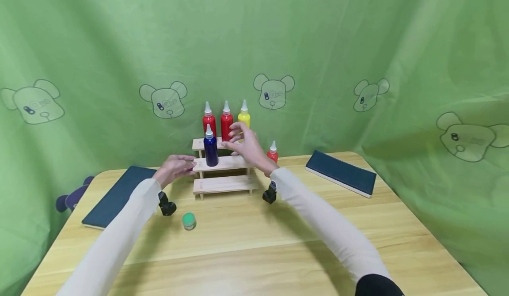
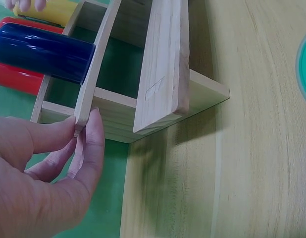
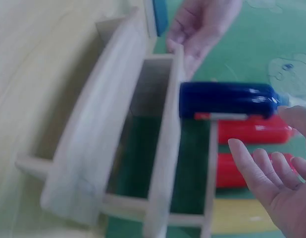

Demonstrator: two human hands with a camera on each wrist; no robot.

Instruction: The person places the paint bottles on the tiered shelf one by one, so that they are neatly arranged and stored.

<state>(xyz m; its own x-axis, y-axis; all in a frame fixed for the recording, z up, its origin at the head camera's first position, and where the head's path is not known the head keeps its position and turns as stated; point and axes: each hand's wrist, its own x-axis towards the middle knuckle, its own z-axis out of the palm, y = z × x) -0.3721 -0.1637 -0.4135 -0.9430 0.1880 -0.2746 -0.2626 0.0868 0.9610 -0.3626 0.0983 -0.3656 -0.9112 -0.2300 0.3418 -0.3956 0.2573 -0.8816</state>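
A three-step wooden rack [image 1: 226, 184] stands on the table. My left hand [image 1: 175, 169] pinches the left end of its middle step between thumb and fingers, as the left wrist view shows. On that step stands a dark blue bottle [image 1: 211, 151] with a white pointed cap. Two red bottles [image 1: 226, 126] and a yellow bottle [image 1: 244, 118] stand on the top step. My right hand [image 1: 248, 147] hovers over the rack, to the right of the blue bottle, thumb and fingers spread apart. Nothing is between its fingers in the right wrist view.
Another red bottle [image 1: 272, 153] stands right of the rack, behind my right wrist. A small green-lidded jar [image 1: 188, 221] sits in front of the rack. Dark flat pads lie at left [image 1: 119, 196] and right [image 1: 340, 173]. A green curtain [image 1: 222, 35] hangs behind the table.
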